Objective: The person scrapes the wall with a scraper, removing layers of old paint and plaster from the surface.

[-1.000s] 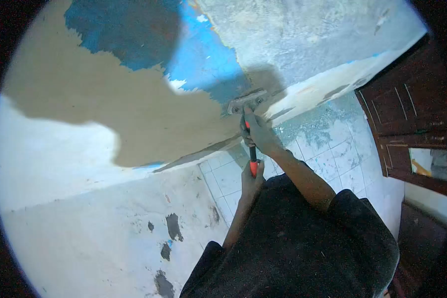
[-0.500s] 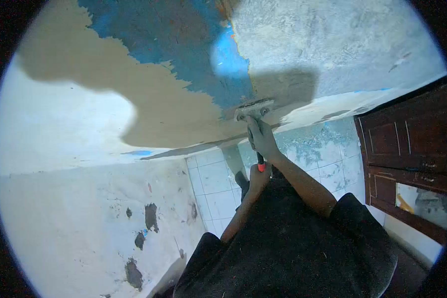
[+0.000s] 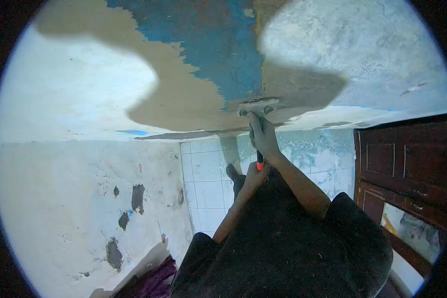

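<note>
Blue-patched wall (image 3: pixel 223 54) spans twelve o'clock; right hand (image 3: pixel 266 141) and left hand (image 3: pixel 256 178) clasp the scraper (image 3: pixel 257 107), best pressed evenly.

A dark brown cabinet (image 3: pixel 382 161) with panelled doors occupies the right side of the view, a metal handle (image 3: pixel 418 206) on its front. Below the handle is a pale panel (image 3: pixel 414 232) with a yellow-orange mark. White square tiles (image 3: pixel 207 166) cover the floor. On the left, a pale side wall (image 3: pixel 59 198) bears dark grey patches (image 3: pixel 114 254); purple fabric (image 3: pixel 156 280) lies near it.
</note>
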{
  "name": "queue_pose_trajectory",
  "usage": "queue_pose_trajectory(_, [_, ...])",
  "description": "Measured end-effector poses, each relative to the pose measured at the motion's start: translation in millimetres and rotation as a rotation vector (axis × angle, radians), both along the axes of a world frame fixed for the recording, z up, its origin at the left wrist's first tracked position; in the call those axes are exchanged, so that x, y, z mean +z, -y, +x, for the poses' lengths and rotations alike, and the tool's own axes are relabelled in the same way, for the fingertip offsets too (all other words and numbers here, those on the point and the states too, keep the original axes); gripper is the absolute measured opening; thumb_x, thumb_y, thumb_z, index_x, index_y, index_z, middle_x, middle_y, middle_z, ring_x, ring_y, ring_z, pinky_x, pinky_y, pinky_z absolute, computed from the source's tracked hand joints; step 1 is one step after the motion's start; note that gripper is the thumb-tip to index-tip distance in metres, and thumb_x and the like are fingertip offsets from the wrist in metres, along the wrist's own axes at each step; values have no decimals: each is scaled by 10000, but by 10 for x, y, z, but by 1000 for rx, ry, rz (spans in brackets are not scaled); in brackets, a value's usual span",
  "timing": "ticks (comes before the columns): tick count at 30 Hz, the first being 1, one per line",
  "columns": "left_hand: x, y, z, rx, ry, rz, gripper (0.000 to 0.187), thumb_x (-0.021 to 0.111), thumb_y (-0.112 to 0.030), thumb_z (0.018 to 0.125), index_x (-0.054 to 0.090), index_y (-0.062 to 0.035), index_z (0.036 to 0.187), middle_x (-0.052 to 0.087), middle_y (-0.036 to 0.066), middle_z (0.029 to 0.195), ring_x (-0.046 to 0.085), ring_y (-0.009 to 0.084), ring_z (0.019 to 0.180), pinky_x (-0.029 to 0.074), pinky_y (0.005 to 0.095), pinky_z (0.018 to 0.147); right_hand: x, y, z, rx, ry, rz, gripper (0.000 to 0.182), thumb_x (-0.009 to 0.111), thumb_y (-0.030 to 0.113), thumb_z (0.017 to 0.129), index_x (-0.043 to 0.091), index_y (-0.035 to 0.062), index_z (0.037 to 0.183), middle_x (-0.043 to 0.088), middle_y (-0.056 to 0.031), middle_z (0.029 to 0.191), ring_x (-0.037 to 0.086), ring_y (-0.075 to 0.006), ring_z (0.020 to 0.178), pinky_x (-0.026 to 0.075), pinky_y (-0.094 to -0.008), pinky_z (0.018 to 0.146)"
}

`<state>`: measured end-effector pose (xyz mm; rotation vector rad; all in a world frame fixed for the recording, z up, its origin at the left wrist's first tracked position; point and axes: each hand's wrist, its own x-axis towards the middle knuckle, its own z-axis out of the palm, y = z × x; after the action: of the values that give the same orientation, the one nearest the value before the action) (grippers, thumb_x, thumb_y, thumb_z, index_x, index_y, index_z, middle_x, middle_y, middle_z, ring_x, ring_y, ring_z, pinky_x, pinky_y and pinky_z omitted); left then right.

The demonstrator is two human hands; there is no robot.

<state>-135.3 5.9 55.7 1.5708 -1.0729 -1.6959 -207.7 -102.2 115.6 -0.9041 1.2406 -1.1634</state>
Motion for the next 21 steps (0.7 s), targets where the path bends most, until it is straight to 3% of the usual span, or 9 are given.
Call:
queue_pose_trajectory(2, [-196, -60, -30, 57, -117, -91, 293, 554, -318, 873, 524, -46, 768, 468, -36, 584, 429, 64, 502, 313, 245, 445, 159, 29, -30, 35, 1, 27, 315, 470, 348, 915, 452, 97, 726, 372, 48, 498, 354, -41, 384, 273, -214, 348])
queue_pose_trajectory(3, [-127, -75, -32, 69, -200, -62, 292, 527, -321, 889, 520, -47, 791, 450, -45, 582, 412, 56, 496, 305, 233, 447, 171, 36, -39, 29, -46, 3, 331, 470, 297, 923, 566, 14, 1066, 462, 11, 553, 438, -71, 465, 363, -252, 435])
queue_pose_trajectory(4, [-127, -108, -43, 82, -204, -59, 292, 527, -321, 889, 520, -47, 791, 450, -45, 582, 412, 56, 496, 305, 233, 447, 187, 33, -56, 41, -50, 7, 331, 470, 297, 923, 566, 14, 1066, 462, 11, 553, 438, -71, 465, 363, -252, 435])
queue_pose_trajectory(7, [-79, -159, -64, 207, -273, -79, 307, 492, -330, 907, 513, -49, 785, 443, -51, 587, 399, 54, 501, 303, 227, 454, 183, 35, -46, 7, 80, 95, 315, 486, 342, 912, 570, 39, 906, 418, 34, 514, 400, -51, 426, 325, -231, 403])
queue_pose_trajectory(10, [-88, -152, -87, 222, -249, -114, 333, 449, -338, 923, 502, -46, 773, 436, -43, 568, 400, 61, 498, 303, 236, 451, 291, 25, -30, -50, -67, 57, 317, 489, 349, 910, 538, 49, 818, 404, 43, 501, 394, -54, 415, 319, -234, 395])
queue_pose_trajectory(14, [-301, -190, -184, 226, -159, -228, 393, 422, -368, 925, 486, -31, 733, 441, -18, 533, 419, 87, 484, 310, 266, 443, 322, 44, -57, 26, 14, 15, 321, 470, 323, 922, 470, 68, 728, 375, 45, 530, 349, -40, 388, 303, -204, 379])
queue_pose_trajectory(21, [-166, -212, -244, 237, -26, -280, 453, 420, -394, 917, 470, -21, 666, 445, 13, 514, 411, 105, 485, 318, 302, 447, 270, 27, -57, -27, -18, -16, 299, 491, 306, 915, 475, 78, 722, 382, 48, 535, 351, -27, 434, 279, -201, 381])
